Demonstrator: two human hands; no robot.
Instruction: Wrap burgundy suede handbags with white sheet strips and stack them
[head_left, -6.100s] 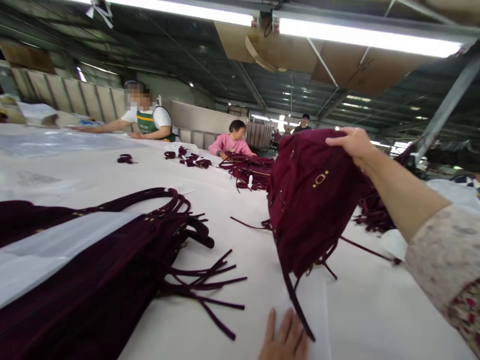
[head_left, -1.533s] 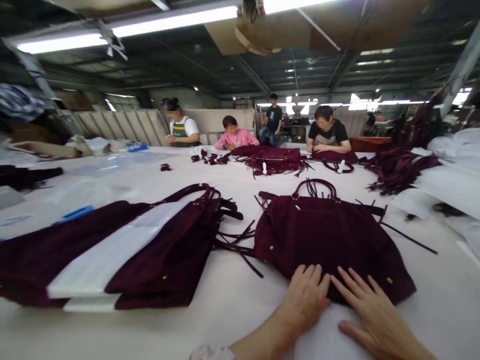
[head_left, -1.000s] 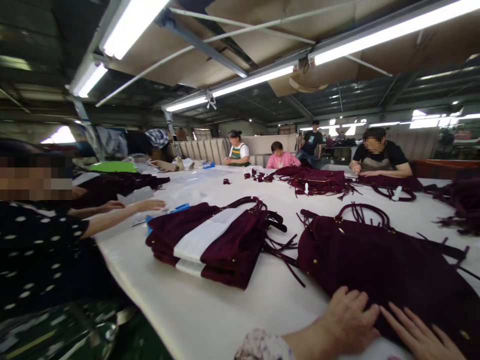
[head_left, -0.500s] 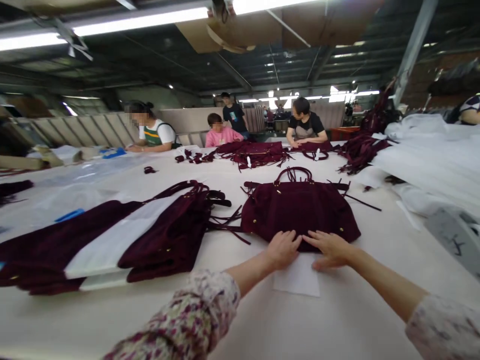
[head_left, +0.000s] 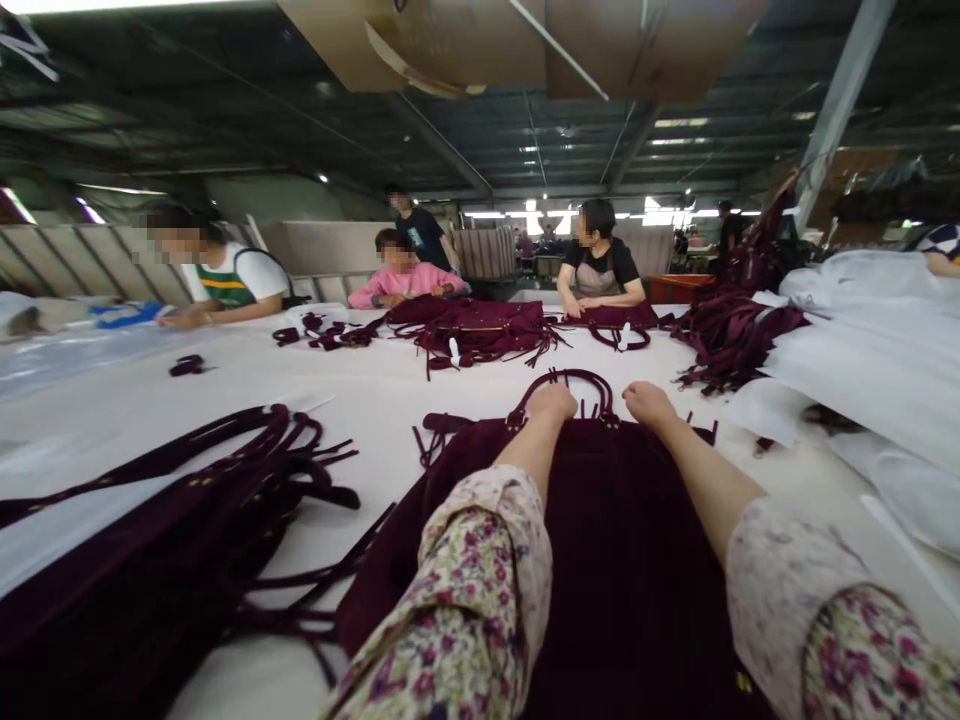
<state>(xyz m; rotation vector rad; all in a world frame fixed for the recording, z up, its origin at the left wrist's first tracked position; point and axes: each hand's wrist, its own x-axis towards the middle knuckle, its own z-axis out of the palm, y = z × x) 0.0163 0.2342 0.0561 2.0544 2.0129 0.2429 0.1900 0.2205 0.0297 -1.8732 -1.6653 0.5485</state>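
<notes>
Left hand (head_left: pixel 551 402) and right hand (head_left: pixel 648 401) rest on the far top edge of a flat burgundy suede bag (head_left: pixel 600 540). Looped handles (head_left: pixel 564 382) lie just beyond; stacked burgundy bags (head_left: pixel 150 540) sit near left.

Likely a bag factory floor, long white worktable (head_left: pixel 420 385), piled burgundy fringed bags (head_left: pixel 480 325), seated workers (head_left: pixel 600 265), girdered roof.

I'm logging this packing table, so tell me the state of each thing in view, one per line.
Dark burgundy suede handbag: flat on the white table, handles at the far end.
Left hand: at the bag's top edge, grip hidden.
Right hand: likewise.
Stacked burgundy bags: lying flat, straps trailing.
</notes>
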